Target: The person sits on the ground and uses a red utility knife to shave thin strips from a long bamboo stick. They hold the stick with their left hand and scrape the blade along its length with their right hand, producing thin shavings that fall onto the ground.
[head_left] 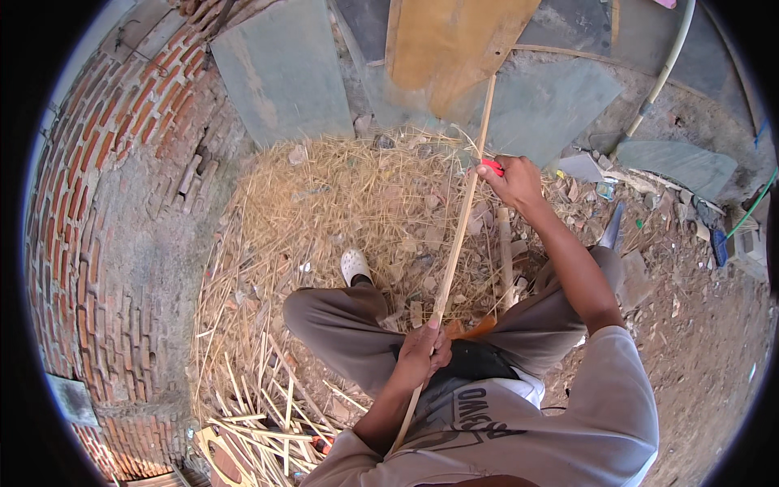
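A long, pale wooden strip (459, 243), looking like split bamboo, runs from my lap up and away toward the leaning boards. My left hand (422, 353) is closed around its lower part, close to my body. Farther along, my right hand (519, 183) grips a small red-handled cutting tool (492, 166) against the strip. Its blade is too small to make out. Just beyond the tool, a thin sliver (469, 140) peels away from the strip. The strip's near end passes under my left forearm.
A pile of cut strips (268, 422) lies at the lower left. Straw-like shavings (341, 187) and rubble cover the ground ahead. A brick wall (105, 203) rises at left. Grey slabs (284, 73) and an orange-brown board (446, 49) lean at the back, beside a pale pipe (665, 69).
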A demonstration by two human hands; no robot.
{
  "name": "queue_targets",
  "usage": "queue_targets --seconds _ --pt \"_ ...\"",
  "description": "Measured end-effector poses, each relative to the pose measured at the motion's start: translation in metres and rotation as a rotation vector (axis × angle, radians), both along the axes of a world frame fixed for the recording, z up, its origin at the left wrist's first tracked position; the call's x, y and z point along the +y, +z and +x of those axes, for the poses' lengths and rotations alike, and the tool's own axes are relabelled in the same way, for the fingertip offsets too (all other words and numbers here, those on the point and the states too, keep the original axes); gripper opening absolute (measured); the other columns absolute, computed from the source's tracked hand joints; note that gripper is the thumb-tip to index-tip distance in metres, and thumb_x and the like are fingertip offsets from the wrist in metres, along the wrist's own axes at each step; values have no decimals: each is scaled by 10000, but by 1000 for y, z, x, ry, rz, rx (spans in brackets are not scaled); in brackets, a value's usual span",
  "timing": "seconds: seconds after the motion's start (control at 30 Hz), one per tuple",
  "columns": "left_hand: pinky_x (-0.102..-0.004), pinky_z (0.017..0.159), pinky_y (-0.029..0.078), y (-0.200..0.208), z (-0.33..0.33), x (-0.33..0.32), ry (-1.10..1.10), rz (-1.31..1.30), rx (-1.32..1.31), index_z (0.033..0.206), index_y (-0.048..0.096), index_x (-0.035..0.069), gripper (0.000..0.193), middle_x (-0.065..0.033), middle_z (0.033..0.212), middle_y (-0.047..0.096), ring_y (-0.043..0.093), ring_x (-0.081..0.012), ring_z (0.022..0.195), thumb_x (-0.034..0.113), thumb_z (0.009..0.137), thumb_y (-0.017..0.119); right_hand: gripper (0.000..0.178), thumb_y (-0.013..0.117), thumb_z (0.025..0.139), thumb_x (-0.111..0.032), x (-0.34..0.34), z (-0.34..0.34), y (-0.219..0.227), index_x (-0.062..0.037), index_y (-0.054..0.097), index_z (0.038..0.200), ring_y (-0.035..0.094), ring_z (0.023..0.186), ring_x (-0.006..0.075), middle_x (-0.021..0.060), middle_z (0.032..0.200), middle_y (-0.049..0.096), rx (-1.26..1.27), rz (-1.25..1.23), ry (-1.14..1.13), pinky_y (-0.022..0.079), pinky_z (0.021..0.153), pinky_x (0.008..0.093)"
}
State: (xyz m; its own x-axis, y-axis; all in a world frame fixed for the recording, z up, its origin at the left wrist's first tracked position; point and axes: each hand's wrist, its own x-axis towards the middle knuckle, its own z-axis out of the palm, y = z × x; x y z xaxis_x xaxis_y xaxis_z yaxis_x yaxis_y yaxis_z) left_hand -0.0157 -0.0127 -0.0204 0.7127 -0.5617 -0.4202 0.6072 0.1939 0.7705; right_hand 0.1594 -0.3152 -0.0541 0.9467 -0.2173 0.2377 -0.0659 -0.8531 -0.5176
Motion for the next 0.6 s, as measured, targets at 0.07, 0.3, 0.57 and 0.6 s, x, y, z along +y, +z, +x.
queue_targets --seconds 0.07,0.3,0.57,0.6 --pt "-244 438 279 -3 -10 11 -29 11 -21 752 375 100 411 3 516 359 301 -85 427 376 1055 339 795 464 821 -764 -11 12 -1 -4 673 713 643 679 400 226 600 602 1 37 -58 493 643 503" --pt "-225 484 299 -6 -52 40 -216 109 -188 794 408 81 339 18 605 387 342 -57 523 288 1059 361 823 393 824 -808 -136 66 -39 -36 546 581 544 520 274 122 517 508 30 519 -417 434 515 410" --pt "-209 429 285 10 -11 31 21 324 -260 855 485 56 317 34 567 389 330 -42 464 284 1054 392 841 389 854 -780 -85 26 -25 3 486 562 480 513 225 103 520 461 52 447 -148 425 543 417" --pt "-208 416 282 10 5 31 67 286 -288 861 490 56 318 34 560 389 330 -41 453 290 1053 395 820 397 887 -728 -32 4 12 45 558 662 560 610 296 166 557 505 126 364 -69 450 656 464"
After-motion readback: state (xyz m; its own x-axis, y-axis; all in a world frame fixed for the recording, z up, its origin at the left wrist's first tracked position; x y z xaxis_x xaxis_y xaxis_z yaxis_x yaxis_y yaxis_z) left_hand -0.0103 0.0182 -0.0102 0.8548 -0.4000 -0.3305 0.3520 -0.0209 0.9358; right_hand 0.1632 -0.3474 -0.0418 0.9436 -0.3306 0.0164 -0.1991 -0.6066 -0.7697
